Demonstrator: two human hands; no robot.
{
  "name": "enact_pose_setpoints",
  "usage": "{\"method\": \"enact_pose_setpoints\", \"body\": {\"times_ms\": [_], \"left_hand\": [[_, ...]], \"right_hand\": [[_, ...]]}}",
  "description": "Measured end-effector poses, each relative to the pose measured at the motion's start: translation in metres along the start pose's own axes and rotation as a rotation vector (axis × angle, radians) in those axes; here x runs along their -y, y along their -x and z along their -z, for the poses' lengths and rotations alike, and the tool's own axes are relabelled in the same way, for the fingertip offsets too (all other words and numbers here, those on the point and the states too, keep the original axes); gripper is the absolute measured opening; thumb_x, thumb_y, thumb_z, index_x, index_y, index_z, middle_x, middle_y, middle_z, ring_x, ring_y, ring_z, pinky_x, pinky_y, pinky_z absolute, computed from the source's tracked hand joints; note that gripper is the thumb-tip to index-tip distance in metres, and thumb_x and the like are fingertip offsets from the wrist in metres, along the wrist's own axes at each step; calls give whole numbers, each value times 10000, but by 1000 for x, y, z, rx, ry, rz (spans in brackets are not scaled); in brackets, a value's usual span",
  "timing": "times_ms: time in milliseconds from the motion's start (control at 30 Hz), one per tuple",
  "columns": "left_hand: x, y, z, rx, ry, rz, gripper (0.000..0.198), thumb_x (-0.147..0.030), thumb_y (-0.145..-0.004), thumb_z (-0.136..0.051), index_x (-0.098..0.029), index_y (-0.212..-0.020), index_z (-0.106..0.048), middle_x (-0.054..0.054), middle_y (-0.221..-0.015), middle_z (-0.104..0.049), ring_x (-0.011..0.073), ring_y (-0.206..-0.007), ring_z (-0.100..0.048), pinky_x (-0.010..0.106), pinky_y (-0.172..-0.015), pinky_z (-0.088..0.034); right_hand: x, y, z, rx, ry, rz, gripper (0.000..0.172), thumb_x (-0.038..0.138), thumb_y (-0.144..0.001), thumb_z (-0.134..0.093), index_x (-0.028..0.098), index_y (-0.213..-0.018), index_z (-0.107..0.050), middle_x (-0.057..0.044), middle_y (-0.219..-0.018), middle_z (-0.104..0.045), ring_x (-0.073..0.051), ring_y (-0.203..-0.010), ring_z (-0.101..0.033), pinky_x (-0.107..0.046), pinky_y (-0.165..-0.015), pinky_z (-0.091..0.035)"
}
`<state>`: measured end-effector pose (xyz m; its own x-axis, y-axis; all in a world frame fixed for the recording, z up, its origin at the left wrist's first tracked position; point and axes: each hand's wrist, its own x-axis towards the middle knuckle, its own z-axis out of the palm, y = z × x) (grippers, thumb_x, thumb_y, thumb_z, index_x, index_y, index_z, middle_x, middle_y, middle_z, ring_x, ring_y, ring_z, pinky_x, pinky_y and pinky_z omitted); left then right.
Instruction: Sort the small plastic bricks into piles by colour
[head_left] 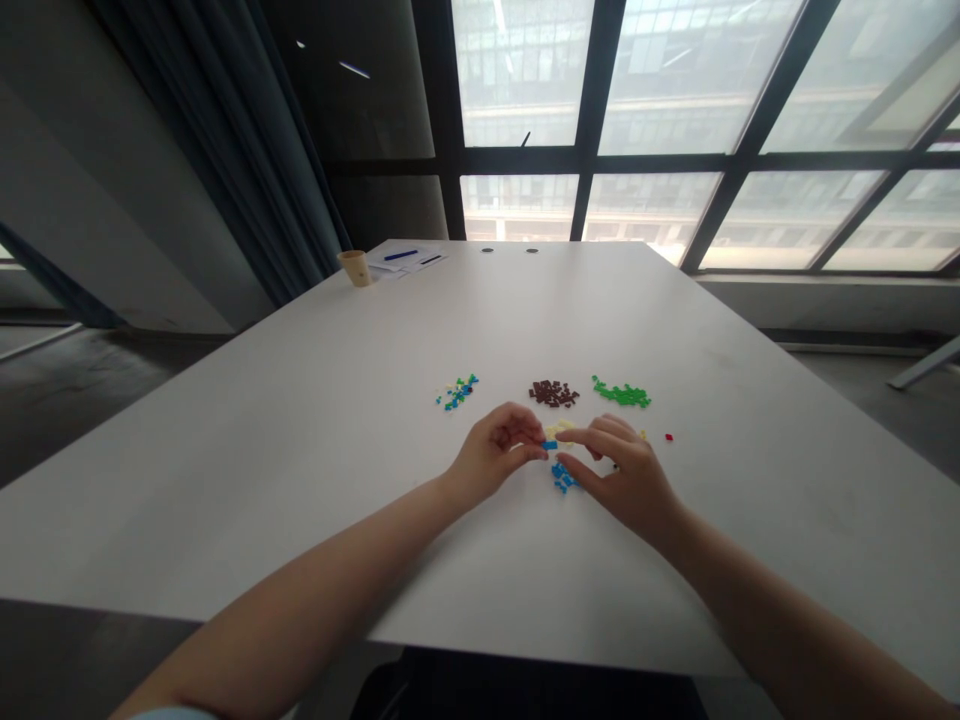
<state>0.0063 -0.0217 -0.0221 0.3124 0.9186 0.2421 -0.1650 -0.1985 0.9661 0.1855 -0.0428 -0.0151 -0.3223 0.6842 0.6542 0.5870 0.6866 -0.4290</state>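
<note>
My left hand (499,448) pinches a small blue building brick (550,445) between thumb and fingertips, a little above the table. My right hand (619,462) is just to the right of that brick, thumb and index finger apart, with nothing visible between them. Below the hands lies a small pile of blue bricks (562,478), partly covered by my right thumb. Pale yellow bricks (559,430) show behind the fingertips, partly hidden. Farther back are a heap of dark brown bricks (553,393) and a spread of green bricks (622,392).
A mixed cluster of blue, green and yellow bricks (458,392) lies to the left on the white table (315,420). One red brick (669,437) sits right of my right hand. At the far left edge stand a paper cup (355,268) and papers with a blue pen (401,255).
</note>
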Motion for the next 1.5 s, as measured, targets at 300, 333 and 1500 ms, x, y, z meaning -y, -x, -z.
{"method": "enact_pose_setpoints", "body": {"times_ms": [300, 333, 1500], "left_hand": [[1, -1, 0, 76, -45, 14, 253, -244, -628, -713, -161, -772, -521, -5, -709, -583, 97, -690, -572, 238, -670, -478], [1, -1, 0, 86, -56, 17, 251, -254, -634, -709, -161, -772, -522, -2, -714, -584, 100, -697, -571, 242, -676, -477], [35, -43, 98, -621, -753, 14, 133, -212, -759, -443, -215, -828, -557, 38, -792, -580, 152, -693, -535, 316, -679, -440]], "right_hand": [[2, 0, -1, 88, 10, -69, 88, 207, -784, -558, 200, -822, -637, 3, -626, -518, -133, -656, -486, -277, -668, -378], [1, 1, -2, 107, 6, -88, 92, 210, -781, -561, 201, -832, -638, 0, -640, -525, -133, -661, -487, -275, -667, -378], [4, 14, -5, 656, 279, -316, 178, 288, -714, -561, 185, -578, -513, 8, -661, -567, -131, -684, -507, -254, -650, -288]]}}
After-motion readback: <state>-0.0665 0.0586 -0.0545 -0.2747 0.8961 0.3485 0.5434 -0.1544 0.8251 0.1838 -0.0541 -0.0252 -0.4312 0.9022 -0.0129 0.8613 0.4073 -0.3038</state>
